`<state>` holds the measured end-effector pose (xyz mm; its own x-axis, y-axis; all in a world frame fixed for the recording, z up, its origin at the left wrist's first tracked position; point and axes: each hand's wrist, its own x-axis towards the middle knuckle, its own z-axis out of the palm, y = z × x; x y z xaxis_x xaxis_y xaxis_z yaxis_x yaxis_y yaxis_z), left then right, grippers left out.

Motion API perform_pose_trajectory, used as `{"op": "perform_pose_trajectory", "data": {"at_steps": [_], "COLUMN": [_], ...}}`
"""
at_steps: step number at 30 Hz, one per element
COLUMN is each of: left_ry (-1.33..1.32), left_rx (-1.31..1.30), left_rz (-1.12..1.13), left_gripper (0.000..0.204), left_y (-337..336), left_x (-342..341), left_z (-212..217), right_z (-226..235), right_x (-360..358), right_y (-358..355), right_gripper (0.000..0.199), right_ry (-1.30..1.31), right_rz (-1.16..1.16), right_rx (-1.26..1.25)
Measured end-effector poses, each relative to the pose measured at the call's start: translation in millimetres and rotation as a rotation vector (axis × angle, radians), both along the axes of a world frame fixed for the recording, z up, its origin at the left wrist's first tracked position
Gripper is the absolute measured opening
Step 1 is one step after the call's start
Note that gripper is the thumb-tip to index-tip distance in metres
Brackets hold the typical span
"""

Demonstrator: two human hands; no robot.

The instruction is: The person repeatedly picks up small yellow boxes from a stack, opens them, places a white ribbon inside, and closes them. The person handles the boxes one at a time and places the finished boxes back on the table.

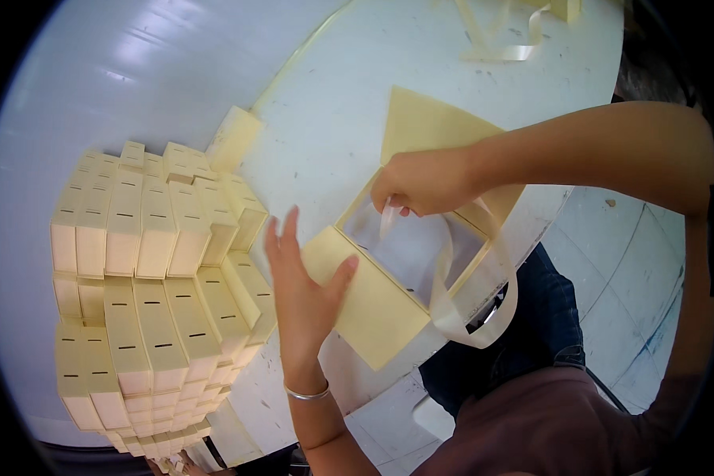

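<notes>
A pale yellow box (468, 270) lies in front of me with its white inside showing. One panel (428, 119) is folded out at the far side, and another panel (373, 305) lies folded out toward my left. My right hand (428, 181) reaches over the box with its fingers pinched on a cream satin ribbon (385, 219). From there the ribbon (484, 337) loops over the box's near right edge and hangs toward my lap. My left hand (305, 289) is raised beside the left panel, fingers spread, the thumb over the panel; contact is unclear.
Many matching boxes with dark slots form a tall stack (159, 301) on the left. A single pale box (234, 139) lies behind it. Loose ribbon (520, 52) lies at the far side of the white table (317, 103). Its near edge runs by my legs; tiled floor (611, 262) shows at right.
</notes>
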<state>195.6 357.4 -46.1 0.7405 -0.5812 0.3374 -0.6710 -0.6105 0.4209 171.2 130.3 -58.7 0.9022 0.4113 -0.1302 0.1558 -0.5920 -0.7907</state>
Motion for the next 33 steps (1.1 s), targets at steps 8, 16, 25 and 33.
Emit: {"op": "perform_pose_trajectory", "data": {"at_steps": [8, 16, 25, 33], "left_ry": [0.445, 0.489, 0.653, 0.624], "left_rx": [-0.062, -0.071, -0.121, -0.109], "left_rz": [-0.067, -0.054, -0.083, -0.088], "left_gripper": [0.057, 0.058, 0.058, 0.058], "left_y": [15.0, 23.1, 20.5, 20.4], "left_x": [6.0, 6.4, 9.6, 9.5], "left_z": [-34.5, -41.3, -39.5, -41.2], "right_z": [-15.5, -11.8, -35.1, -16.7], "right_x": [-1.1, 4.8, 7.4, 10.3], "right_y": [20.9, 28.9, 28.6, 29.1], "right_gripper": [0.014, 0.013, 0.011, 0.015], "right_ry": [-0.230, -0.161, -0.360, -0.174], "right_rz": [0.142, 0.313, 0.061, 0.177], "right_rx": [-0.247, -0.545, -0.182, -0.387]}}
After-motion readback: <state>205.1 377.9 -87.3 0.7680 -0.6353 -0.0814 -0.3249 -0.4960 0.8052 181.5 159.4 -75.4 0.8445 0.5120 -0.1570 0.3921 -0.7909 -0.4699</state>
